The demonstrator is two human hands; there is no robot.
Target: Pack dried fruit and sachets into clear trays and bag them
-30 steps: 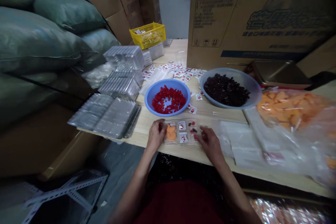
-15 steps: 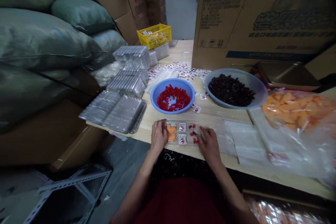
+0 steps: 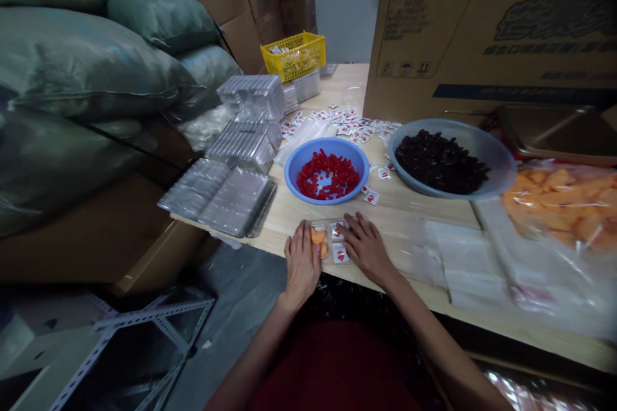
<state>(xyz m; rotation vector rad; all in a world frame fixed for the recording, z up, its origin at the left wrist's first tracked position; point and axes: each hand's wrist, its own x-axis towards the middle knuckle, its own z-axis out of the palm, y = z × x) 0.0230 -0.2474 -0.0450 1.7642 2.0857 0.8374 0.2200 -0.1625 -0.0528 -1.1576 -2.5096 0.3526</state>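
A clear plastic tray [image 3: 330,245] lies on the near edge of the table. In its left section are orange pieces [image 3: 317,236], and in the middle section sit two small white packets [image 3: 340,253] with red print. My left hand [image 3: 303,264] rests over the tray's left end, fingers stretched out and lying flat. Across the right section spreads my right hand [image 3: 369,249], its fingers apart and touching the top near the packets. That hand covers the contents of the right section. A blue bowl [image 3: 292,181] of red pieces stands just beyond the tray.
A larger bowl [image 3: 504,170] of dark pieces and a bag of orange pieces [image 3: 562,205] are on the right. Stacked clear trays [image 3: 236,199] stand left, a yellow basket [image 3: 294,61] behind. Loose packets [image 3: 351,122] lie scattered before a big carton [image 3: 434,26]. Plastic sleeves [image 3: 463,257] lie right.
My right hand has moved from the tray's right edge to lie over its right section. My left hand has slid further onto the left end. The camera view has shifted slightly.
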